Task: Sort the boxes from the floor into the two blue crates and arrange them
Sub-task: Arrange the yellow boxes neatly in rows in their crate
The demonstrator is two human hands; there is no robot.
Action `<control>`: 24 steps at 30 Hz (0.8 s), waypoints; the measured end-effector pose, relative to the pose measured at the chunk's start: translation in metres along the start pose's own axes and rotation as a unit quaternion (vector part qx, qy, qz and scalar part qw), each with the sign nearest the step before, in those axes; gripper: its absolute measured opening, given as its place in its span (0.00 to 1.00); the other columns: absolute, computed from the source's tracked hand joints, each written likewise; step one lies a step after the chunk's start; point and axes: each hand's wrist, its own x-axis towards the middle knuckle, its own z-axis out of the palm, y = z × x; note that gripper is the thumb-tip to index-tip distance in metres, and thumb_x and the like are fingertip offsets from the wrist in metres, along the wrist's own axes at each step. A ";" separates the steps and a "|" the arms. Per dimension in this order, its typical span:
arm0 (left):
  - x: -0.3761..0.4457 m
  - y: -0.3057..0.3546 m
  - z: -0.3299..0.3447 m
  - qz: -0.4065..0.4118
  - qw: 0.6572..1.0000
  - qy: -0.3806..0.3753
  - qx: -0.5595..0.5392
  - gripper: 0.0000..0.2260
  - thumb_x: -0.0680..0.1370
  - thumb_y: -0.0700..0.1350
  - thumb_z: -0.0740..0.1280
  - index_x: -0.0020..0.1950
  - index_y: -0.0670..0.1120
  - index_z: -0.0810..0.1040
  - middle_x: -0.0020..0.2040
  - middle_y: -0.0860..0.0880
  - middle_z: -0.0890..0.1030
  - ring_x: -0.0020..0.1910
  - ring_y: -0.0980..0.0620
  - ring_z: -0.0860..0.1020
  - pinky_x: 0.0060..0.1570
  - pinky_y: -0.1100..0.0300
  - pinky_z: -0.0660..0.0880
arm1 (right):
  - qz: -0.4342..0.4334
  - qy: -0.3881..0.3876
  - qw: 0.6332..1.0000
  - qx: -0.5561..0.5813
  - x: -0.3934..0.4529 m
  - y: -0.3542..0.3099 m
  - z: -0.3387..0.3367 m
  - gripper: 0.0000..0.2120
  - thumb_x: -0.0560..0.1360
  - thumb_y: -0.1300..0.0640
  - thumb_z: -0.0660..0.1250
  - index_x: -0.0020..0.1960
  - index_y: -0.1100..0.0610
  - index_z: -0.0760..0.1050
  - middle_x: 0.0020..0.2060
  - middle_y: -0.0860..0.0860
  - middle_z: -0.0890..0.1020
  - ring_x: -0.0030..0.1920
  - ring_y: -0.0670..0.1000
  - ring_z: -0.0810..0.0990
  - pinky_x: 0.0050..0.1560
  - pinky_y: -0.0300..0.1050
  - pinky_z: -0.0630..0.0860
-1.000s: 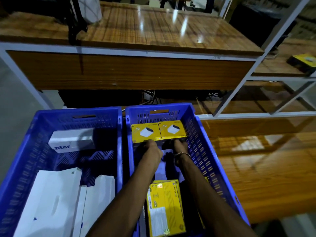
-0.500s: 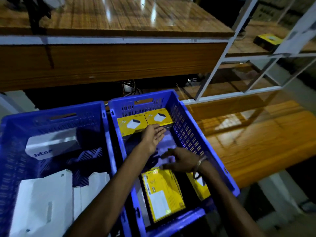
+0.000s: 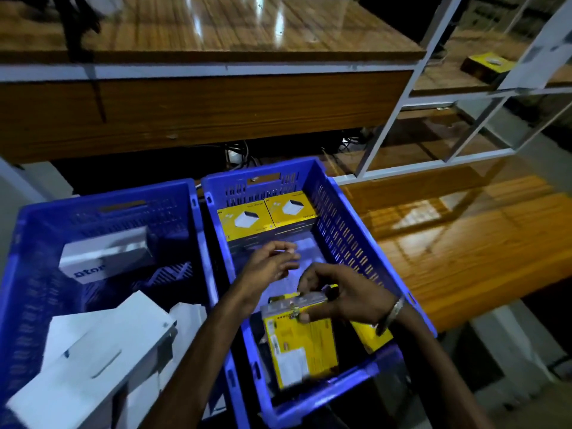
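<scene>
Stockroom, blue crates (image 3: 198,230), metal-framed shelving (image 3: 411,168)

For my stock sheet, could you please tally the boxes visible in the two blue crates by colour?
Yellow boxes, all in the right crate: 4 – two at the far end, one gripped by the right hand, one partly hidden under that wrist.
White boxes, all in the left crate: 4 –.
Total: 8.

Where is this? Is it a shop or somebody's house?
Probably a stockroom or workshop, not a house. Two blue crates sit on the floor holding many matching yellow boxes and white boxes, and there is a long wooden workbench with white metal shelving beside it.
</scene>
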 end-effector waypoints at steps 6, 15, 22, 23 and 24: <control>-0.021 0.001 0.009 -0.049 0.997 -0.040 -0.045 0.14 0.85 0.48 0.61 0.57 0.46 0.86 0.53 0.46 0.88 0.52 0.45 0.86 0.58 0.50 0.80 | -0.047 0.175 0.957 0.228 -0.013 -0.022 -0.045 0.22 0.65 0.70 0.78 0.58 0.62 0.82 0.51 0.50 0.87 0.50 0.50 0.83 0.45 0.45 0.81; -0.015 0.005 0.009 -0.118 0.946 -0.015 -0.302 0.09 0.77 0.40 0.71 0.56 0.40 0.83 0.54 0.40 0.85 0.49 0.43 0.84 0.44 0.55 0.84 | -0.072 0.158 0.964 0.200 -0.013 -0.005 -0.046 0.26 0.66 0.79 0.73 0.58 0.58 0.84 0.60 0.58 0.83 0.59 0.55 0.82 0.47 0.56 0.83; -0.015 0.003 0.010 0.085 0.981 0.042 -0.169 0.21 0.76 0.37 0.74 0.65 0.55 0.79 0.60 0.54 0.84 0.57 0.49 0.85 0.56 0.50 0.84 | 0.074 0.271 0.848 0.449 0.004 0.029 -0.023 0.24 0.67 0.63 0.70 0.64 0.58 0.80 0.61 0.55 0.83 0.57 0.57 0.79 0.43 0.44 0.75; -0.016 0.003 0.012 0.082 0.977 0.038 -0.192 0.18 0.77 0.36 0.74 0.63 0.54 0.80 0.57 0.52 0.87 0.56 0.48 0.86 0.57 0.47 0.83 | 0.093 0.265 0.828 0.485 0.004 0.025 -0.019 0.21 0.71 0.62 0.70 0.65 0.58 0.79 0.60 0.54 0.83 0.55 0.55 0.80 0.42 0.43 0.77; -0.016 0.003 0.014 0.077 0.973 0.037 -0.213 0.17 0.77 0.35 0.73 0.62 0.52 0.81 0.55 0.50 0.88 0.55 0.47 0.86 0.58 0.45 0.83 | 0.108 0.256 0.820 0.500 0.004 0.023 -0.015 0.19 0.74 0.60 0.70 0.64 0.57 0.78 0.57 0.54 0.84 0.53 0.53 0.82 0.42 0.44 0.78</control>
